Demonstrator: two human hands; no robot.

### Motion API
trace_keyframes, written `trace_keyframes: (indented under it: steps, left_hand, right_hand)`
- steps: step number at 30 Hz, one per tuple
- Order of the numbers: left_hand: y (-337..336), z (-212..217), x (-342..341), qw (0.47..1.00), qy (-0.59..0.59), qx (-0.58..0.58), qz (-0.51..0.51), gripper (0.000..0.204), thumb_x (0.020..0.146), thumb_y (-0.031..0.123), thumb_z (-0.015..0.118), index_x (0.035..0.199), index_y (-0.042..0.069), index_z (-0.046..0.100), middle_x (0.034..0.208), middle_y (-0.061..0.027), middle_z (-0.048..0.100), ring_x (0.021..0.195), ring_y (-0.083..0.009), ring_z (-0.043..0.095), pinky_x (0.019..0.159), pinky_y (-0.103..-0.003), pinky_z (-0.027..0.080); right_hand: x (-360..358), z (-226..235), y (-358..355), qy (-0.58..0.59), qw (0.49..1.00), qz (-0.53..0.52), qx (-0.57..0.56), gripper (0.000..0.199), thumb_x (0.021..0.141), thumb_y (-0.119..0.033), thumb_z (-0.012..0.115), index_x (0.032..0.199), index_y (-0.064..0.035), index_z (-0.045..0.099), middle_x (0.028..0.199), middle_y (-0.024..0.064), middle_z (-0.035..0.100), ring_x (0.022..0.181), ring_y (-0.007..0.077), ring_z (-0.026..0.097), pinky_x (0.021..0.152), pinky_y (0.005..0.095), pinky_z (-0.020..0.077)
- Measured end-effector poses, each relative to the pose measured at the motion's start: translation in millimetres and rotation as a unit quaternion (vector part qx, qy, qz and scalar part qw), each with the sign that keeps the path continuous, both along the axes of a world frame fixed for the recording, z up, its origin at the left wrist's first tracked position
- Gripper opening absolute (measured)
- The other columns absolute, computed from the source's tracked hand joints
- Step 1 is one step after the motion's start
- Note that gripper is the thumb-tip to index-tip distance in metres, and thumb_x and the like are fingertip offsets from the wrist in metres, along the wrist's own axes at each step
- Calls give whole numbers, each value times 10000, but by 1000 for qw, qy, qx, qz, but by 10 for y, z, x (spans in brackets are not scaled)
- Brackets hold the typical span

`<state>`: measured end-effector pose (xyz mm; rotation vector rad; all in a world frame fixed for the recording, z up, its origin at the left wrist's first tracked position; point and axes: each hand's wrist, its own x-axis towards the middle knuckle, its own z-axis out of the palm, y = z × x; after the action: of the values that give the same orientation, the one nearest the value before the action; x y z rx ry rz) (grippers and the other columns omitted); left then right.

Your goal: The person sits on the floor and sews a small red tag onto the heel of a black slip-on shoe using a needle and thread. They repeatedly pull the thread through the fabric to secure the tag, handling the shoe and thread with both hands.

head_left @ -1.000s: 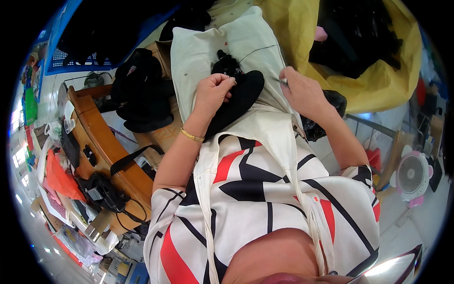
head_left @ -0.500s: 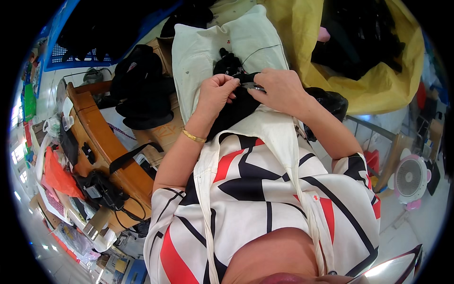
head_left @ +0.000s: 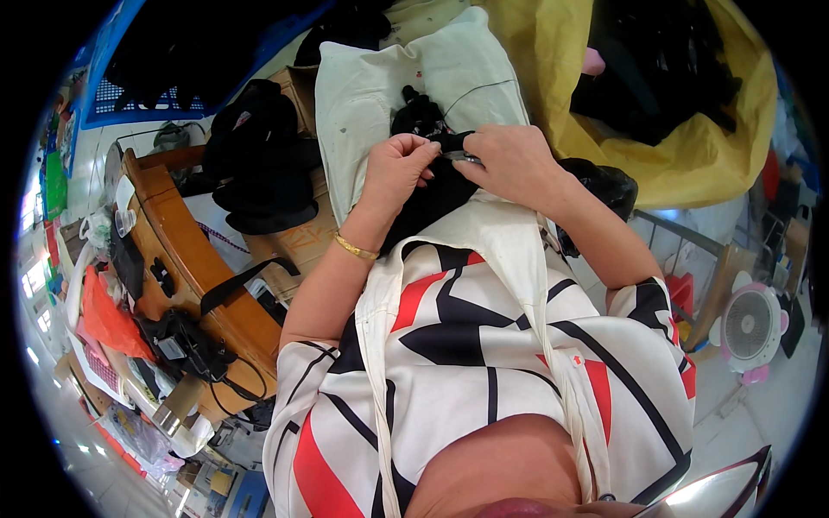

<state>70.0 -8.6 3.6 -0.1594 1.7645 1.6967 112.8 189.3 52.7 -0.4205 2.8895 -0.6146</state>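
Over my lap, on the pale apron cloth [head_left: 354,99], lies a piece of black fabric [head_left: 427,203], with a bunched part [head_left: 416,116] just beyond my fingers. My left hand [head_left: 390,173] is closed in a pinch at the fabric's upper edge; what is between thumb and forefinger is too small to make out. Close beside it, my right hand [head_left: 514,164] is closed around a small metal tool [head_left: 465,157] that looks like thread snips. Its tip points left toward my left fingertips, and my fingers hide most of its handle.
At far right stands a yellow bag [head_left: 734,177] filled with black items. Black caps [head_left: 263,203] are piled on cardboard at left, beside a wooden table [head_left: 186,237] holding a black bag [head_left: 186,341]. A blue crate [head_left: 138,99] sits far left, a fan [head_left: 749,321] right.
Both hands stay nearly in place over the black fabric, with the metal tool turned very slightly in my right hand.
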Motion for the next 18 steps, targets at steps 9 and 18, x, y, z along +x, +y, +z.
trace_keyframes:
  steps: [9,18]
  left_hand:
    - [-24,7,0,1000,6,10,21,139,904,187,690,887,50,677,761,18,636,597,-57,571,528,-196,443]
    - [-120,155,59,987,160,-3,-36,102,905,147,685,898,46,675,776,32,614,656,-40,535,582,-192,432]
  right_hand:
    - [143,37,-20,-3,1000,15,-21,291,836,-362,643,780,-79,682,792,84,655,772,287,655,627,416,512]
    - [176,47,178,-112,955,-126,-243,288,885,-340,684,873,-53,654,768,75,654,696,188,647,584,322,487]
